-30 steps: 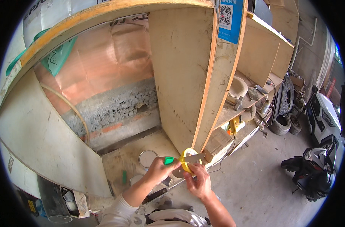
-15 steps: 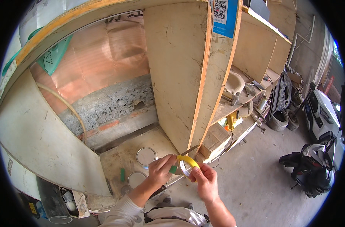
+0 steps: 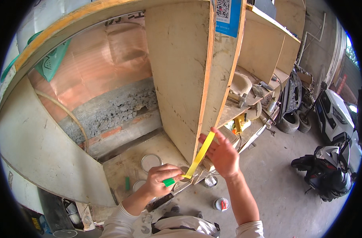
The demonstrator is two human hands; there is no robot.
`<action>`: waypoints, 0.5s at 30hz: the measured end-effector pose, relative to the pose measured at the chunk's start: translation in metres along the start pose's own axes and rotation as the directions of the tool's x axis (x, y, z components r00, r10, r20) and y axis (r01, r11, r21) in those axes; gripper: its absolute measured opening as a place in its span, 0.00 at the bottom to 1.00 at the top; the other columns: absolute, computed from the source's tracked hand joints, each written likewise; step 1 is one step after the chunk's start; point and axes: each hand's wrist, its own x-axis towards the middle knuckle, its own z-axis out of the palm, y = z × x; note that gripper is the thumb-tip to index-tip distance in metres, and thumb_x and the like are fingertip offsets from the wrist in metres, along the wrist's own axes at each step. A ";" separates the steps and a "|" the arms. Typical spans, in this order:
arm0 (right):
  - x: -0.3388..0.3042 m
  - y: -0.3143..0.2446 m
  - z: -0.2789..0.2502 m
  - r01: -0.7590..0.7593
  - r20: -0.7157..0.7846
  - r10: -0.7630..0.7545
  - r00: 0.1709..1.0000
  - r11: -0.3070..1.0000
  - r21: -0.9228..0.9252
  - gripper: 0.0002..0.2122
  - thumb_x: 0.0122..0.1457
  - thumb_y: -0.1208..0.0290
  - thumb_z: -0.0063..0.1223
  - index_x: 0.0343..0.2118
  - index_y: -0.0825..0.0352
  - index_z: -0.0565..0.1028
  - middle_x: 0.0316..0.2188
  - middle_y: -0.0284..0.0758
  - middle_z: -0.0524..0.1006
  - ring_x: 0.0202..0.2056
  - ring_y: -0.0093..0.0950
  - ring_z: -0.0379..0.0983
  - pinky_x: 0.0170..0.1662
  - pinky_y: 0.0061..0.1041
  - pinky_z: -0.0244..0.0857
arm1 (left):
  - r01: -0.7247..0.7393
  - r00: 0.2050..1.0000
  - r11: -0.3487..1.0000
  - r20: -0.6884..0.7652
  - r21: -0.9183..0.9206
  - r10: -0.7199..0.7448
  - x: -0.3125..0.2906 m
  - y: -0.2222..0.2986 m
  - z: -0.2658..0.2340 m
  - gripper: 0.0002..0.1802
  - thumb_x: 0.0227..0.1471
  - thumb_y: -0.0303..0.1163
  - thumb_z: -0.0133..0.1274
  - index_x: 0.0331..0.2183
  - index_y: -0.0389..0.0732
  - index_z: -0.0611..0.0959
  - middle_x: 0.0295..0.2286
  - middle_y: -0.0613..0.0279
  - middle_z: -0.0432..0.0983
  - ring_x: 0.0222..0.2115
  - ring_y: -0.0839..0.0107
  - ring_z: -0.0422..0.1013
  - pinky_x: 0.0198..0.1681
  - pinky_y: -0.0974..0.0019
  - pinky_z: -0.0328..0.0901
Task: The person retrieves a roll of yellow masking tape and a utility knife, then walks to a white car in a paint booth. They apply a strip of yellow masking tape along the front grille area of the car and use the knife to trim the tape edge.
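Left hand (image 3: 162, 180): fingers closed on a green handle (image 3: 168, 182), near end of a yellow tape strip (image 3: 200, 155) at its fingertips. What the handle belongs to is mostly hidden; cannot tell. Right hand (image 3: 225, 156): farther off and to the right, raised, fingers partly spread, one fingertip touching the far end of the strip. Cannot tell if it is pinched or just stuck there. Hands apart; strip runs straight between them, slanting from near left to far right, in front of the near edge of a wooden partition (image 3: 179, 71).

Left of the partition: cupboard floor with a round can (image 3: 151, 162) just beyond the left hand, a second can (image 3: 139, 185) nearer and partly covered by the left forearm, and a small green piece (image 3: 127, 183) farther left. Pinkish sheet (image 3: 103, 59) on the far wall, pale hose (image 3: 70, 113) at left.

Right of the partition: shelf with a hammer (image 3: 242, 100) and a yellow tool (image 3: 239, 123). Below the right hand, a small tin (image 3: 210, 182); nearer, a can with a red patch (image 3: 218, 204) on the concrete floor (image 3: 264, 178). Far right: tyres (image 3: 288, 123) and a dark scooter (image 3: 325, 172).
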 end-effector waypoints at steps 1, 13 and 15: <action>0.001 0.013 -0.007 -0.032 0.024 0.034 0.999 0.998 -0.055 0.33 0.61 0.49 0.40 0.66 0.61 0.53 0.61 0.51 0.62 0.62 0.45 0.58 0.66 0.44 0.45 | 0.018 1.000 1.000 -0.008 -0.022 -0.018 0.002 0.002 -0.002 0.08 0.44 0.20 0.63 0.31 0.34 0.83 0.28 0.57 0.80 0.26 0.66 0.78 0.27 0.67 0.71; -0.061 0.098 0.027 -0.279 0.242 0.306 0.921 0.950 -0.138 0.44 0.62 0.69 0.52 0.67 0.66 0.28 0.51 0.47 0.72 0.50 0.33 0.70 0.57 0.32 0.62 | 0.290 0.930 0.957 -0.239 0.003 -0.281 0.013 -0.004 0.012 0.04 0.51 0.24 0.60 0.31 0.34 0.85 0.27 0.57 0.80 0.26 0.68 0.75 0.29 0.68 0.68; -0.071 0.095 0.034 -0.273 0.169 0.304 0.938 0.944 -0.186 0.44 0.63 0.68 0.53 0.68 0.67 0.29 0.49 0.45 0.73 0.47 0.30 0.71 0.56 0.32 0.62 | 0.245 0.941 0.963 -0.268 0.111 -0.208 0.013 -0.010 0.013 0.06 0.50 0.24 0.60 0.33 0.34 0.84 0.28 0.55 0.80 0.27 0.65 0.76 0.29 0.66 0.70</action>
